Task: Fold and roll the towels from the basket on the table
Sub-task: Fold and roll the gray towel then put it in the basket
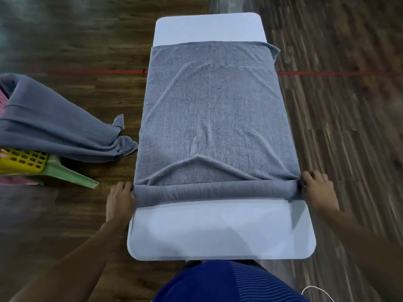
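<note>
- Our left hand (121,198) grips the left end of the roll (214,191), with its fingers curled over the cloth at the table's left edge.
- Our right hand (316,188) grips the right end of the same roll, with its fingers bent over the top of it.
- The roll is the near end of the gray towel (216,110), wound into a low tube that lies straight across the table from one hand to the other.
- The rest of the gray towel lies flat beyond the roll, running lengthwise away from us. A raised crease peaks just behind the roll, and the far right corner hangs off the table edge.
- The white table (220,232) shows bare between the roll and us, and again past the towel's far edge.
- To the left, well apart from the table, a yellow basket (21,160) rests on a green stand (72,173). A second gray towel (54,127) is draped over it, and pink cloth (3,101) shows at the frame's edge.
- A red line (327,73) crosses the wooden floor (87,51) on both sides of the table.
</note>
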A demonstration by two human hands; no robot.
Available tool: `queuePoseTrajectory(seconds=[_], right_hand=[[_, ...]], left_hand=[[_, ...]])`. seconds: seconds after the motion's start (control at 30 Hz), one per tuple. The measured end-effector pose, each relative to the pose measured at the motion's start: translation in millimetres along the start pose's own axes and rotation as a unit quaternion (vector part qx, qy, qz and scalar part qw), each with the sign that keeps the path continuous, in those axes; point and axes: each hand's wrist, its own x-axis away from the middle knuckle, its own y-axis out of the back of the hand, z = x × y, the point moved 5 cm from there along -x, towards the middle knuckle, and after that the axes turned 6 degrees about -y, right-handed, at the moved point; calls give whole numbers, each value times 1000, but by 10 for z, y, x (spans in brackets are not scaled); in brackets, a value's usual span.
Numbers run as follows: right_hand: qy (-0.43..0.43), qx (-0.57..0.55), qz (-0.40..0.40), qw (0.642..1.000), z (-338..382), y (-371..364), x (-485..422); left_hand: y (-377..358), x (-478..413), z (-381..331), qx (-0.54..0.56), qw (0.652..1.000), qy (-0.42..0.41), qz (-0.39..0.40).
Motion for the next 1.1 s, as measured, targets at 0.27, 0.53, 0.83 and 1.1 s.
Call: queuePoseTrajectory(seconds=[0.27, 0.53, 0.83, 1.1], right_hand=[[-11, -8, 95, 995, 141, -126, 187], [-83, -19, 142, 986, -65, -12, 15], [-17, -19, 13, 1000, 54, 22, 70], [-29, -42, 108, 993, 75, -133, 190]], left_hand=[[-171, 173, -30, 12, 998, -35, 57], [60, -95, -65, -18, 993, -54, 106], [22, -45, -53, 24, 1000, 17, 9], [-138, 63, -28, -9, 997, -18, 70]])
